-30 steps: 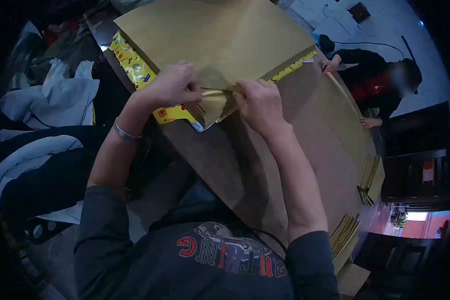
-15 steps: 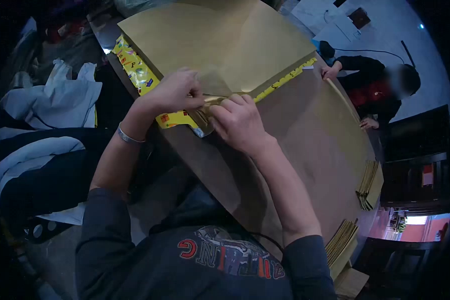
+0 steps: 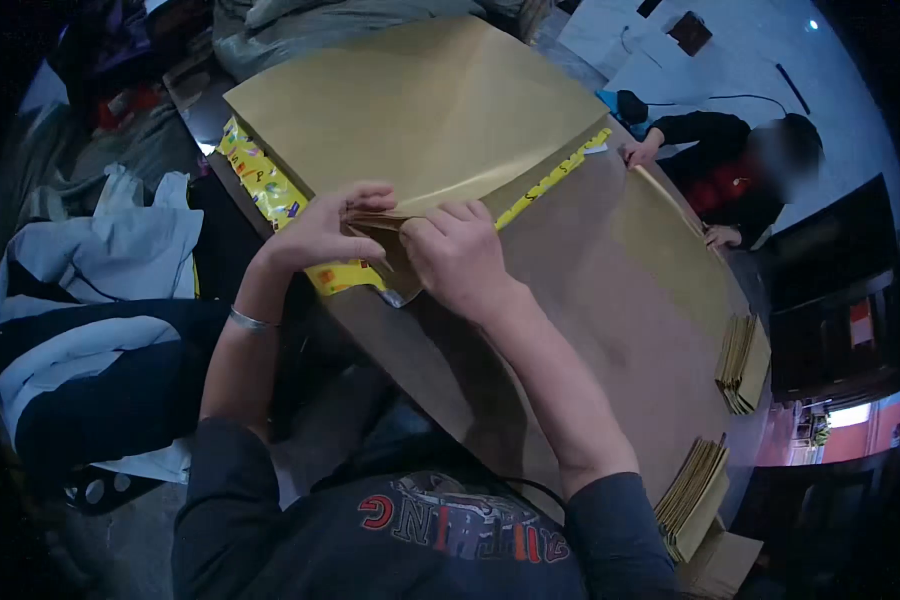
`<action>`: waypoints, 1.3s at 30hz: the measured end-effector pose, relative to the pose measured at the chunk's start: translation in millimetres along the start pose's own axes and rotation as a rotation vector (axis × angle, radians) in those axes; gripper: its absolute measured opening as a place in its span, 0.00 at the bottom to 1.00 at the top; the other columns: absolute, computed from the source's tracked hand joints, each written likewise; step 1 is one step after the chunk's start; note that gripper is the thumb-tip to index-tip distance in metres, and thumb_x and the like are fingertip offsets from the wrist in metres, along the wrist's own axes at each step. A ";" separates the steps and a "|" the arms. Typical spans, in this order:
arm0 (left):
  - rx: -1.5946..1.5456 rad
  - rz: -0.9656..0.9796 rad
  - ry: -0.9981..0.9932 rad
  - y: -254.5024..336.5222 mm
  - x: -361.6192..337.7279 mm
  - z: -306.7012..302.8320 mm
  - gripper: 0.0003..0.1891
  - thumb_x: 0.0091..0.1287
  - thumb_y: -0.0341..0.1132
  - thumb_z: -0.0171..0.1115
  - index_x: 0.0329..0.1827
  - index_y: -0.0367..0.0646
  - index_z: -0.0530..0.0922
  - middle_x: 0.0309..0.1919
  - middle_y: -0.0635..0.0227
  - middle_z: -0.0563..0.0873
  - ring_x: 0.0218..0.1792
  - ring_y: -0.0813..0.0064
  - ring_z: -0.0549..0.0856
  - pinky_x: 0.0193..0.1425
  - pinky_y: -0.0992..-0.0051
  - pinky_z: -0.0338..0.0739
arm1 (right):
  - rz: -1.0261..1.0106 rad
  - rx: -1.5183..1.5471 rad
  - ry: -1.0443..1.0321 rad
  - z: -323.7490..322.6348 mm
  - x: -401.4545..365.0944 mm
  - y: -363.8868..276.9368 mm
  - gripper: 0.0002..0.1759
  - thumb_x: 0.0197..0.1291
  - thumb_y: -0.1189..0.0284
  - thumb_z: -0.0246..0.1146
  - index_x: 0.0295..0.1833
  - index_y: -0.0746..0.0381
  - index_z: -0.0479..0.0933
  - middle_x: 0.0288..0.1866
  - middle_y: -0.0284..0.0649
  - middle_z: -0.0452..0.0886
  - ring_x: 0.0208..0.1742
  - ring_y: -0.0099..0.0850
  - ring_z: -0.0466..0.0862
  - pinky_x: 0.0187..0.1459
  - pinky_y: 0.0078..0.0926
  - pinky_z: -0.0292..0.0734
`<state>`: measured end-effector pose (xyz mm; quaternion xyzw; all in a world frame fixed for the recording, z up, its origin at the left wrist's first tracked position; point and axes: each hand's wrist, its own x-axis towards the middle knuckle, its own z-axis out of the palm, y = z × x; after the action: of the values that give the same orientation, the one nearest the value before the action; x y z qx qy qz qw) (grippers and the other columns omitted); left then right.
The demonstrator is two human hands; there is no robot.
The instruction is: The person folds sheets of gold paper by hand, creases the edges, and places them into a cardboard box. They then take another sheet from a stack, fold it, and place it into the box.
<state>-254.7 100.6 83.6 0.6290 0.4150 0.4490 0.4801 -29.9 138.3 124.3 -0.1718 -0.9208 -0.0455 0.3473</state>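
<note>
A stack of large brown paper sheets (image 3: 420, 110) lies on yellow printed wrapping (image 3: 260, 185) at the table's near left side. My right hand (image 3: 455, 250) is closed on the near corner of the brown paper, where several layers are bent up and fanned. Just left of it, my left hand (image 3: 325, 232) is beside the same corner, fingers stretched out and thumb held apart from them. Some paper layers show between the two hands. My right fingertips are partly hidden behind the paper.
Across the brown table (image 3: 590, 300), another person (image 3: 715, 165) has both hands on a brown sheet at the far edge. Two folded brown paper bundles (image 3: 740, 365) (image 3: 692, 497) stand near the right edge. Pale cloth and a dark garment (image 3: 100, 370) lie at left.
My left hand has gone from closed fingers at the paper corner to spread fingers. The right hand still holds the corner. The paper layers there are more raised, and the view has shifted slightly.
</note>
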 end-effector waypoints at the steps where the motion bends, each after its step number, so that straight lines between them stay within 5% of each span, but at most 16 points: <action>1: 0.077 0.037 -0.007 4.0 3.0 5.7 0.35 0.56 0.27 0.72 0.69 0.37 0.70 0.58 0.58 0.80 0.58 0.69 0.80 0.58 0.71 0.80 | 0.003 0.004 -0.003 -0.4 3.6 -0.4 0.06 0.50 0.72 0.67 0.32 0.57 0.76 0.28 0.35 0.78 0.34 0.35 0.79 0.40 0.35 0.71; 3: 0.320 0.145 0.101 19.2 7.2 23.4 0.22 0.54 0.23 0.69 0.54 0.38 0.82 0.45 0.60 0.86 0.48 0.66 0.85 0.56 0.69 0.79 | -0.006 0.021 0.056 4.3 5.9 1.1 0.06 0.51 0.71 0.67 0.32 0.57 0.75 0.28 0.35 0.78 0.34 0.36 0.79 0.40 0.36 0.71; 6: 0.772 0.308 0.296 -3.9 20.1 31.6 0.10 0.55 0.25 0.65 0.40 0.41 0.85 0.37 0.57 0.86 0.41 0.54 0.84 0.48 0.64 0.79 | 0.066 -0.025 0.056 -0.5 -5.4 1.6 0.06 0.54 0.69 0.67 0.33 0.58 0.77 0.29 0.38 0.79 0.35 0.38 0.80 0.41 0.37 0.72; 11: 0.520 0.210 0.425 -19.1 30.6 29.3 0.11 0.60 0.26 0.61 0.44 0.40 0.86 0.39 0.55 0.88 0.41 0.55 0.86 0.48 0.64 0.80 | 0.249 -0.052 0.085 -12.4 -49.0 31.8 0.08 0.58 0.68 0.66 0.38 0.61 0.80 0.31 0.43 0.81 0.37 0.42 0.82 0.41 0.41 0.74; 18: 0.854 0.503 0.458 34.2 37.6 37.6 0.13 0.52 0.22 0.57 0.39 0.39 0.85 0.32 0.56 0.86 0.37 0.53 0.85 0.44 0.63 0.78 | 0.824 0.056 0.142 -27.7 -101.3 75.2 0.13 0.69 0.65 0.58 0.43 0.64 0.80 0.38 0.48 0.85 0.41 0.46 0.86 0.42 0.40 0.80; 23: 0.986 0.598 0.287 31.8 30.6 63.3 0.11 0.49 0.28 0.62 0.36 0.47 0.85 0.29 0.65 0.86 0.34 0.60 0.84 0.40 0.63 0.74 | 1.139 0.257 0.214 -7.2 -148.0 137.3 0.19 0.73 0.59 0.54 0.43 0.65 0.80 0.29 0.43 0.85 0.32 0.33 0.86 0.36 0.31 0.78; 26: 1.027 0.586 0.174 41.7 12.3 107.3 0.07 0.53 0.31 0.62 0.34 0.50 0.84 0.29 0.70 0.86 0.32 0.66 0.84 0.38 0.65 0.72 | 1.266 0.227 0.085 -17.7 -161.8 165.9 0.28 0.73 0.50 0.51 0.46 0.66 0.79 0.33 0.42 0.86 0.34 0.33 0.86 0.33 0.31 0.79; 27: 1.018 0.617 0.159 41.2 4.3 121.8 0.06 0.54 0.31 0.62 0.34 0.50 0.84 0.29 0.72 0.86 0.32 0.68 0.84 0.38 0.65 0.72 | 1.401 0.310 0.165 -19.1 -160.5 168.1 0.33 0.70 0.45 0.50 0.43 0.68 0.81 0.43 0.59 0.83 0.49 0.56 0.82 0.51 0.46 0.74; 31: 0.947 0.661 0.005 36.1 -31.7 173.9 0.07 0.55 0.35 0.62 0.37 0.50 0.83 0.29 0.76 0.85 0.31 0.73 0.83 0.38 0.68 0.71 | 1.517 0.392 0.164 -46.4 -146.3 172.4 0.40 0.69 0.40 0.48 0.44 0.71 0.81 0.41 0.53 0.85 0.47 0.47 0.84 0.52 0.43 0.74; 34: 0.839 0.690 -0.070 21.8 -57.4 210.4 0.11 0.55 0.37 0.62 0.40 0.51 0.82 0.31 0.77 0.85 0.32 0.75 0.83 0.40 0.70 0.71 | 1.651 0.347 0.099 -42.7 -154.4 181.0 0.33 0.68 0.45 0.54 0.39 0.69 0.81 0.34 0.45 0.83 0.39 0.35 0.82 0.46 0.39 0.75; 36: 0.803 0.586 -0.287 21.5 -72.3 222.0 0.15 0.59 0.44 0.65 0.47 0.52 0.83 0.35 0.74 0.86 0.37 0.74 0.84 0.46 0.69 0.74 | 1.479 0.388 0.058 -34.1 -175.2 182.5 0.23 0.65 0.53 0.62 0.36 0.66 0.78 0.30 0.34 0.78 0.31 0.25 0.75 0.32 0.33 0.71; 39: 0.714 0.454 -0.409 30.8 -68.3 203.4 0.24 0.60 0.51 0.70 0.55 0.50 0.82 0.43 0.67 0.87 0.44 0.65 0.85 0.51 0.66 0.76 | 1.523 0.353 0.047 -29.2 -198.8 177.3 0.18 0.64 0.59 0.64 0.33 0.64 0.77 0.28 0.33 0.77 0.31 0.23 0.74 0.31 0.31 0.71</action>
<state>-73.2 -17.6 74.6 0.9052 0.2923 0.2386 0.1953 189.2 241.8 9.7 -0.6976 -0.5352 0.3488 0.3245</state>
